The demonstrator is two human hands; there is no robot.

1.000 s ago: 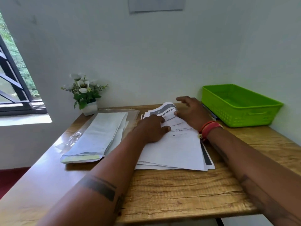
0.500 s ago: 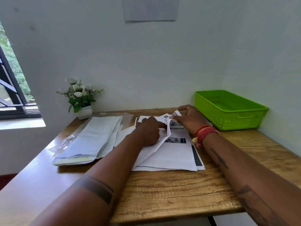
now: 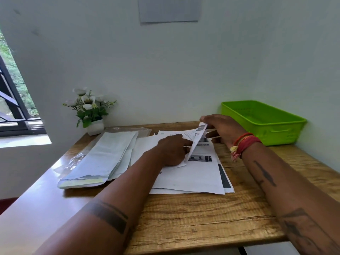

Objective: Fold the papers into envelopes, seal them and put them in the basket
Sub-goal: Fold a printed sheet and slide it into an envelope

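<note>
1. The right hand [image 3: 223, 130] is pinching the top sheet [image 3: 196, 138] by its far corner, peeling it up off the paper stack [image 3: 198, 175], well left of the green basket [image 3: 265, 122].
2. The left hand [image 3: 173, 150], fingers curled, is pressing that sheet down.
3. Advice: be folding it edge to edge, then creasing firmly.

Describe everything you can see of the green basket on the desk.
The green basket is a shallow rectangular tray that looks like moulded plastic, with a rolled rim, perforated sides and a handle slot in its near wall. It sits upright at the desk's far right corner, close to the walls. Nothing shows inside it, and neither hand touches it.
</note>
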